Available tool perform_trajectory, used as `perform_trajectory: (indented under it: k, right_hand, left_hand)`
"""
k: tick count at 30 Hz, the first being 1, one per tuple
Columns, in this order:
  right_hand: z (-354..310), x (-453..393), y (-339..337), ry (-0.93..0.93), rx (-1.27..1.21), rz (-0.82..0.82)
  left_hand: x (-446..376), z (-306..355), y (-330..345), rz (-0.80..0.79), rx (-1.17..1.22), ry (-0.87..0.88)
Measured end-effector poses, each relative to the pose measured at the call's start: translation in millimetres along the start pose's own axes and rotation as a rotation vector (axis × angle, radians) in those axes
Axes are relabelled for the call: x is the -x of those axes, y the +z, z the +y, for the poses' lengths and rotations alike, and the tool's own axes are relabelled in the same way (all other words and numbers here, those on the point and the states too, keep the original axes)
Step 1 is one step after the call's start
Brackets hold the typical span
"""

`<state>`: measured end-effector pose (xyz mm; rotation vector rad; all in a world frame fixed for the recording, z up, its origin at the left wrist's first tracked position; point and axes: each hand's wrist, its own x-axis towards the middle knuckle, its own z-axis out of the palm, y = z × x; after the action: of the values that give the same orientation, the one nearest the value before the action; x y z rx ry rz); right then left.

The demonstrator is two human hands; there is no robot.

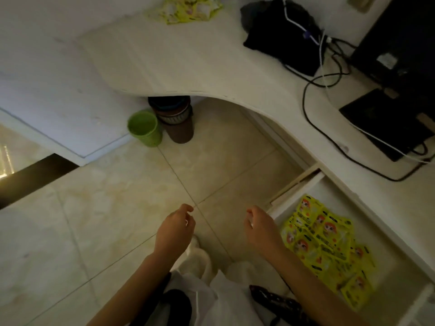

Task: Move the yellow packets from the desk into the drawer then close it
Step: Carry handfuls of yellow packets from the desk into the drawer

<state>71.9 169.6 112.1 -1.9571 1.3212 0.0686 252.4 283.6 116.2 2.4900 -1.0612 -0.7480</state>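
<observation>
Yellow packets [326,250] lay in the open drawer [386,208], more [186,8] waited across the desk [188,62]; my left hand [174,231] and right hand [261,229] hung loose and empty, a reach likely next.

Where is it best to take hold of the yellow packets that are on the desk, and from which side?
The packets lie flat in a loose heap at the far edge of the desk. Probably best to come from above and the near side, and pinch the overlapping near edges, so several lift together. Both hands are free.
</observation>
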Motion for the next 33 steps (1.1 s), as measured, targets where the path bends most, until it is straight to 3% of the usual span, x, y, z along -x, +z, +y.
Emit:
perform_trajectory:
  k: [8,15,33]
  right_hand:
    - [-85,-65,24,-0.033,0.009,-0.035]
    - [-147,-127,20,-0.090,-0.004,-0.003]
    - [-236,-369,-92,-0.282,0.143,0.006]
  left_hand:
    - [-71,-66,-68,0.069,-0.039,0.019]
    - [-142,-85,-113,0.119,-0.084,0.036]
    - [-370,12,-164,0.209,-0.053,0.010]
